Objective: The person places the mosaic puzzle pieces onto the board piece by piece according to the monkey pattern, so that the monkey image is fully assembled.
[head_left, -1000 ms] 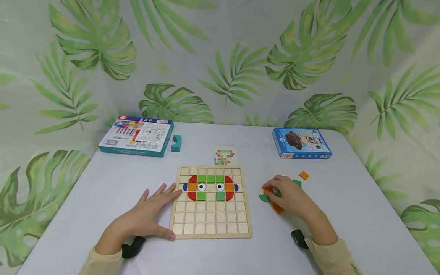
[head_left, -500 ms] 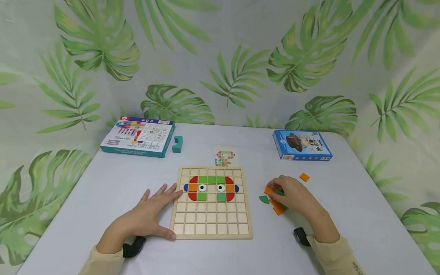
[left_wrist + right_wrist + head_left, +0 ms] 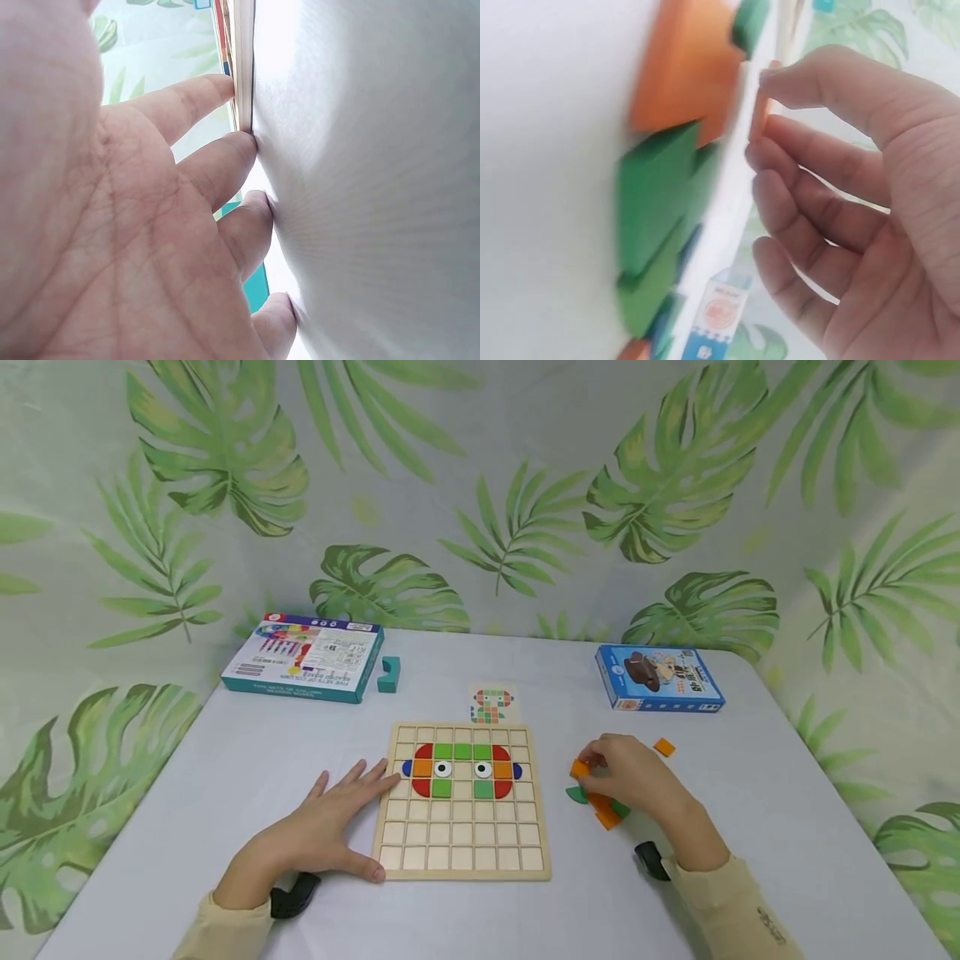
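Observation:
A wooden grid board (image 3: 462, 835) lies mid-table, its upper rows filled with red, green, orange and blue tiles and two eye pieces (image 3: 482, 769). My left hand (image 3: 318, 827) lies spread at its left side, with index fingertip and thumb at the frame; in the left wrist view the fingertips (image 3: 244, 142) touch the board edge and table. Right of the board, my right hand (image 3: 633, 777) pinches an orange square tile (image 3: 579, 768) between thumb and fingers. Beneath it is a small pile of orange tiles (image 3: 607, 817) and green tiles (image 3: 656, 199), partly hidden by the hand in the head view.
A pattern card (image 3: 493, 704) lies just behind the board. At the back left are a white and teal box (image 3: 303, 658) and a teal block (image 3: 387, 675). A blue box (image 3: 660, 678) is at the back right, with a loose orange tile (image 3: 664, 747) in front.
My right hand has shifted slightly up and lifted the pinched orange tile off the pile's edge. My left hand has stayed at the board. The head view has shifted a little.

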Tool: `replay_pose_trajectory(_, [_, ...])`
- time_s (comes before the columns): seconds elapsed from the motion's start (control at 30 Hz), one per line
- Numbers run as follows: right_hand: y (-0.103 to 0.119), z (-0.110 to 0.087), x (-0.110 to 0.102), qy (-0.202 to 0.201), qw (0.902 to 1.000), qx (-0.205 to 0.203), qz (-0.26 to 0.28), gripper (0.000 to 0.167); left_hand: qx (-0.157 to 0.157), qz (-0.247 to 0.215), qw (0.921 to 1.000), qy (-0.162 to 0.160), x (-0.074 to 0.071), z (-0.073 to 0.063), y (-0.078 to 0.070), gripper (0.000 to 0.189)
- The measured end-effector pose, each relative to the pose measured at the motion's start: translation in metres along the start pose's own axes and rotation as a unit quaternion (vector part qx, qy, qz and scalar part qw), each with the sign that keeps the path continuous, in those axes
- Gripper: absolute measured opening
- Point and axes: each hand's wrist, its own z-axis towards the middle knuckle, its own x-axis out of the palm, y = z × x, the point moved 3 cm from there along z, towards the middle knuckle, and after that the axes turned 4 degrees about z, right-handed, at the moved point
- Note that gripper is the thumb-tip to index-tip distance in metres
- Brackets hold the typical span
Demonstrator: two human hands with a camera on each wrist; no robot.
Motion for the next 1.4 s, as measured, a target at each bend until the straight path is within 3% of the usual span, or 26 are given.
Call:
replay_pose_trajectory(0.27, [0.042,0.006,0.002,0.007,0.9976,-0.057,0.038,0.022,0.005,0.000,1.0000,-0.002,0.000,0.000,0.001,0.124])
replay_pose_trajectory(0.57, [0.099,0.015,0.031,0.032,0.9868,-0.154,0.038,0.022,0.005,0.005,1.0000,-0.004,0.000,0.001,0.001,0.123])
replay_pose_trajectory(0.73, [0.118,0.021,0.047,0.055,0.9809,-0.180,0.050,0.020,0.004,0.005,1.0000,-0.003,0.000,0.000,0.001,0.123])
replay_pose_trajectory(0.97, [0.133,0.022,0.059,0.066,0.9767,-0.201,0.038,0.020,0.005,0.007,0.9999,-0.005,0.000,0.001,0.001,0.123])
replay_pose_trajectory(1.4, [0.138,0.023,0.063,0.066,0.9748,-0.210,0.035,0.017,0.004,0.002,1.0000,-0.004,0.000,0.000,0.001,0.123])
